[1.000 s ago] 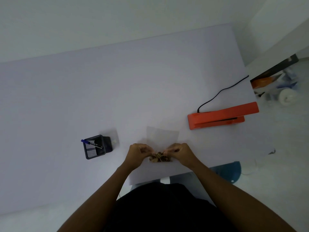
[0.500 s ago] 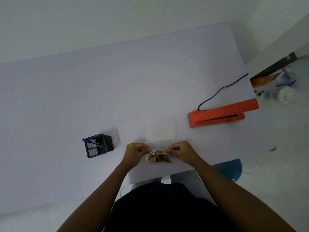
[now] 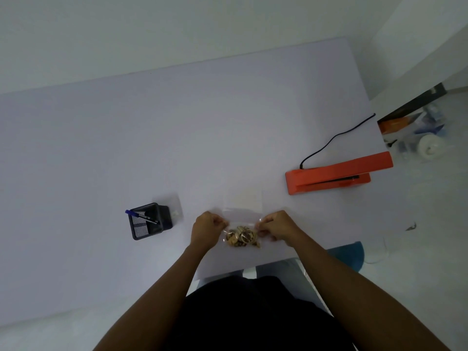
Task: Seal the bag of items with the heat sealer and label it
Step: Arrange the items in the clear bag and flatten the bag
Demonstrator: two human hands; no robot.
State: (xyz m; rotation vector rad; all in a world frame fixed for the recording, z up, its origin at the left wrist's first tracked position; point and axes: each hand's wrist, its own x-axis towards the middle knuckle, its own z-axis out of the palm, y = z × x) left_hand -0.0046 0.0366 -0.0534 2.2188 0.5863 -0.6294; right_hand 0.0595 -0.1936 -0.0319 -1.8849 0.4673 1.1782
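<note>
Head view, looking down: you are sitting at the white table (image 3: 177, 138), which is filling most of the frame. The orange heat sealer (image 3: 336, 173) is lying near the table's right edge, well apart from your hands, with its black cord (image 3: 334, 140) trailing away toward the far right corner. The black mesh pen holder (image 3: 149, 220) is standing to your left, with a blue-capped pen (image 3: 141, 217) leaning inside it. The clear bag (image 3: 241, 230) is lying near the table's front edge, between your hands, with its small brownish items (image 3: 241, 239) gathering at the end nearest you. Your left hand (image 3: 206, 230) is pinching the bag's left edge with curled fingers, and your right hand (image 3: 277, 226) is pinching its right edge likewise. A pale sheet (image 3: 249, 198), possibly a label, is lying just beyond the bag.
</note>
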